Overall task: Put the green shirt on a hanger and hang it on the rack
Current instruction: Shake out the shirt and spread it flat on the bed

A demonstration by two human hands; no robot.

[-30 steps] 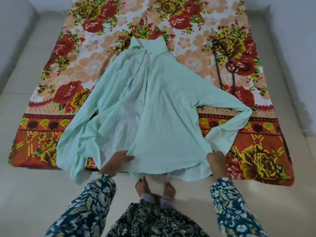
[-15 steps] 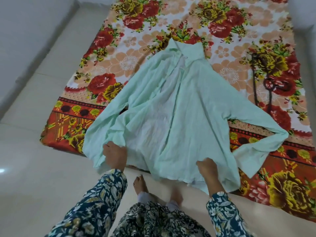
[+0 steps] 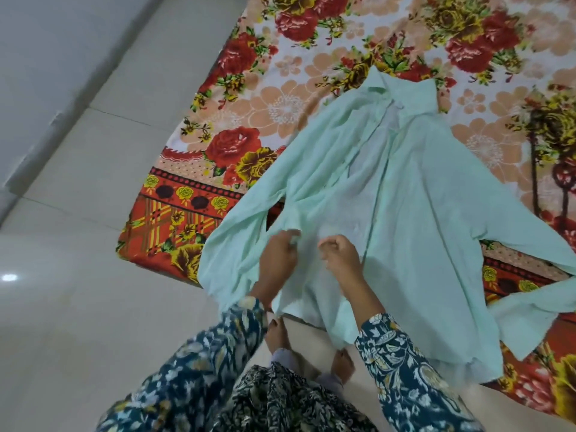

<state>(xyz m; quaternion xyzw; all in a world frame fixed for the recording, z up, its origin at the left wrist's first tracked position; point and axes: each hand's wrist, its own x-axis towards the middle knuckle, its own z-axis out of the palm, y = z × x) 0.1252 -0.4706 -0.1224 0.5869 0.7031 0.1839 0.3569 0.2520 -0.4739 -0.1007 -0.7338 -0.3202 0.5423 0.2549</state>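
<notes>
Pinching the open front edges of the pale green long-sleeved cotton shirt (image 3: 420, 213) with left hand (image 3: 279, 260) and right hand (image 3: 339, 255) close together at lower centre, collar well away toward upper right, on the red floral blanket (image 3: 280, 104).

There is one green shirt (image 3: 420, 213), one flowered sheet (image 3: 280, 101) and one dark hanger-like thing (image 3: 533, 176). Two hands show, a left hand (image 3: 277, 260) and a right hand (image 3: 341, 255), with two patterned sleeves (image 3: 218, 353) (image 3: 405, 369) and two bare feet (image 3: 277, 335) (image 3: 343, 366).
</notes>
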